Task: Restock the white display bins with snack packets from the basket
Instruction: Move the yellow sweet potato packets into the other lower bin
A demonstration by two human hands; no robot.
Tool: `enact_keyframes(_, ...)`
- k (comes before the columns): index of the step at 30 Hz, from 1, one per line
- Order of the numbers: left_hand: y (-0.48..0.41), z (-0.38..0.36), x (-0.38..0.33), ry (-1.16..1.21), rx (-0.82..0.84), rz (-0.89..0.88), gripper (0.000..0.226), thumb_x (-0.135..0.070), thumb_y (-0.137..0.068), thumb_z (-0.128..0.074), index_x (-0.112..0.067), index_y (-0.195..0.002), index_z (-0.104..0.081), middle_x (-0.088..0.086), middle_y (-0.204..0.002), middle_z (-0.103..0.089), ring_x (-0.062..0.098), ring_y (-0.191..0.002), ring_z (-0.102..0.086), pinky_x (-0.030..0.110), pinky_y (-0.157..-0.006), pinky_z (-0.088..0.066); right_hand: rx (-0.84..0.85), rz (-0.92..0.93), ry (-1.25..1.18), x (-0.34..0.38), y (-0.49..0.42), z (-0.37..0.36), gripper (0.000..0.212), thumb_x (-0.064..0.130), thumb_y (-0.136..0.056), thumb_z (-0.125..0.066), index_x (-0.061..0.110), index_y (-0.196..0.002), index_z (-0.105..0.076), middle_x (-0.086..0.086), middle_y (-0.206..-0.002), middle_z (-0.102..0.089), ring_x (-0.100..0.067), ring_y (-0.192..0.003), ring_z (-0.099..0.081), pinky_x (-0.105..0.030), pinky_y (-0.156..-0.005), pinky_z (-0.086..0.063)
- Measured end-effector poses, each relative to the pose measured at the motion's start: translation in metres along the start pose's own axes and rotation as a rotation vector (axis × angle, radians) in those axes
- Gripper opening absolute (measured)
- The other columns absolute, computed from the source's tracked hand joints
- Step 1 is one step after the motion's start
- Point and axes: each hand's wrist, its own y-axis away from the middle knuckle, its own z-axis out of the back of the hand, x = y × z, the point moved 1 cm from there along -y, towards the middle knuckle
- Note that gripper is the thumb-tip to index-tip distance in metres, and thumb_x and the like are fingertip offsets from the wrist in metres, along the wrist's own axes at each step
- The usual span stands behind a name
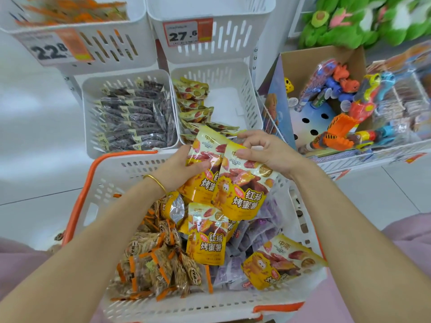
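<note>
A white basket [130,166] with orange handles sits in front of me, full of snack packets. Over its far rim I hold two yellow sweet-potato packets. My left hand [180,169] grips the rear packet [205,145] by its side. My right hand [265,151] pinches the top of the front packet [242,190]. More yellow packets [207,238] lie in the basket. Just beyond stands the lower right white display bin [247,94], with matching yellow packets [192,106] stacked along its left side and bare floor on its right.
The lower left bin [89,127] holds dark packets. Two upper bins carry price tags, 22.8 [50,51] and 27.6 [184,34]. The basket also holds orange-striped packets [151,264] and purple packets [251,229]. To the right, a cardboard box of toys [345,108] stands on a shelf.
</note>
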Motion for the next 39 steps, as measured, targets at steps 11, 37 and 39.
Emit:
enact_keyframes(11, -0.013, -0.015, -0.008, 0.265, 0.112, 0.005, 0.006, -0.048, -0.093, -0.046, -0.045, -0.097, -0.044, -0.019, -0.100, -0.054, -0.007, -0.080, -0.050, 0.008, -0.071, -0.045, 0.068, -0.013, -0.235, 0.003, -0.030, 0.002, 0.017, 0.006, -0.085, -0.063, 0.011, -0.070, -0.056, 0.003, -0.074, -0.061, 0.002, -0.056, -0.058, -0.014, -0.057, -0.046)
enact_keyframes(37, -0.177, 0.028, -0.006, -0.590, -0.266, -0.260, 0.076, -0.038, -0.088, -0.060, -0.014, -0.147, -0.019, 0.008, -0.157, -0.010, 0.022, -0.145, -0.002, 0.031, -0.116, -0.003, -0.366, 0.131, 0.805, -0.003, -0.160, 0.079, 0.044, 0.022, -0.081, -0.072, 0.024, -0.123, -0.059, -0.004, -0.115, -0.066, -0.027, -0.107, -0.059, -0.036, -0.081, -0.047)
enact_keyframes(39, -0.186, 0.025, 0.008, -0.692, -0.244, -0.225, 0.074, -0.043, -0.091, -0.052, -0.016, -0.149, -0.015, 0.007, -0.158, -0.003, 0.022, -0.145, 0.003, 0.037, -0.119, -0.004, -0.349, 0.155, 0.792, -0.021, -0.176, 0.072, 0.042, 0.019, -0.081, -0.071, 0.022, -0.122, -0.060, -0.005, -0.115, -0.066, -0.028, -0.107, -0.059, -0.040, -0.082, -0.048)
